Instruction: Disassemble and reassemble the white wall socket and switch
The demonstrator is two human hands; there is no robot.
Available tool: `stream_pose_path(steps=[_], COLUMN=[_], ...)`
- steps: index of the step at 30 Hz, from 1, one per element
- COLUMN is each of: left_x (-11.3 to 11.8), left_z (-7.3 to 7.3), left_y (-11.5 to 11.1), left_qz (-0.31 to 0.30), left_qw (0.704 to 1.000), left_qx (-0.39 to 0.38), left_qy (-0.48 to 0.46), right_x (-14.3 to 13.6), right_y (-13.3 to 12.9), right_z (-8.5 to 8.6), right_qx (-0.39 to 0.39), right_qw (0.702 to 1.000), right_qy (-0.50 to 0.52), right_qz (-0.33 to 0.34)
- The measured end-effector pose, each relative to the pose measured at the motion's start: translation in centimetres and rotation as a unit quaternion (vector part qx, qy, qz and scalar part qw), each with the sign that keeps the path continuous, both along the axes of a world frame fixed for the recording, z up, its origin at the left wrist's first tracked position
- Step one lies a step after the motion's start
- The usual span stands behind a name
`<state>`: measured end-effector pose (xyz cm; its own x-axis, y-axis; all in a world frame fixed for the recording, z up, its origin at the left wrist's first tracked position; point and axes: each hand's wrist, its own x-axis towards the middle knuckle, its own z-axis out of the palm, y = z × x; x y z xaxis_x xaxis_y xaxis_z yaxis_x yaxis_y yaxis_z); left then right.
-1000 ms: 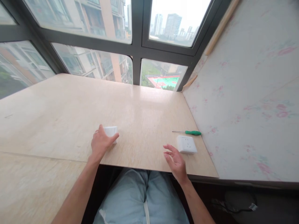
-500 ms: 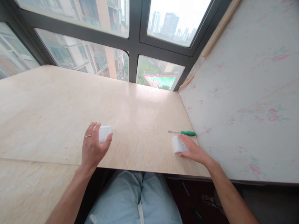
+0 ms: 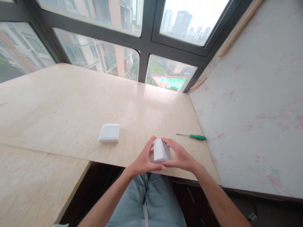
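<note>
Near the counter's front edge, my right hand (image 3: 181,156) grips a white box (image 3: 161,150) between thumb and fingers, holding it tilted on its side. My left hand (image 3: 143,160) is at the box's left side, thumb below it and fingers curved and apart; whether its fingertips touch the box is hard to tell. A white square switch (image 3: 109,132) lies flat on the counter to the left. To the right lies a screwdriver (image 3: 197,137) with a green handle, its thin shaft pointing left.
The pale marble-patterned counter (image 3: 78,104) runs back to dark-framed windows (image 3: 144,44). A wall with floral paper (image 3: 248,110) borders it on the right. My legs in light blue trousers (image 3: 156,201) are below the front edge.
My left hand has left the switch on the left and moved right to the box. My right hand has lifted and tilted the box, bringing it left. The view has shifted slightly.
</note>
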<state>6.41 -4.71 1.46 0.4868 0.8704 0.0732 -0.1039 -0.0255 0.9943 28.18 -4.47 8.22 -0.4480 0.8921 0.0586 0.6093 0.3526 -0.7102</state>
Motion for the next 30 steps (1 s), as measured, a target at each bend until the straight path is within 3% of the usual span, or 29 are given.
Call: stream_pose_path(steps=[4,8,12,20,30], left_x=[-1.9,-3.6,-3.8,-3.3,-3.6], left_z=[0.0,0.0,-0.5,-0.8,-1.1], left_y=[0.7,0.7,0.6,1.0,1.1], left_qz=[-0.01,0.019,0.066,0.112,0.113], left_qw=[0.994,0.995,0.994,0.992,0.99], left_qx=[-0.068,-0.049,-0.016,0.015,0.047], left_qy=[-0.079,-0.088,-0.087,-0.063,-0.067], right_x=[-2.4,-3.7,-4.4,-5.4,-6.5], right_y=[0.3,0.7,1.2,2.1,2.5], right_z=[-0.5,-1.1,-0.6,2.2,4.0], right_qx=[-0.05,-0.08,-0.079,0.035,0.066], right_qw=[0.994,0.986,0.982,0.988,0.975], right_qy=[0.09,0.138,0.15,0.006,-0.031], right_qz=[0.023,0.053,0.082,0.15,0.208])
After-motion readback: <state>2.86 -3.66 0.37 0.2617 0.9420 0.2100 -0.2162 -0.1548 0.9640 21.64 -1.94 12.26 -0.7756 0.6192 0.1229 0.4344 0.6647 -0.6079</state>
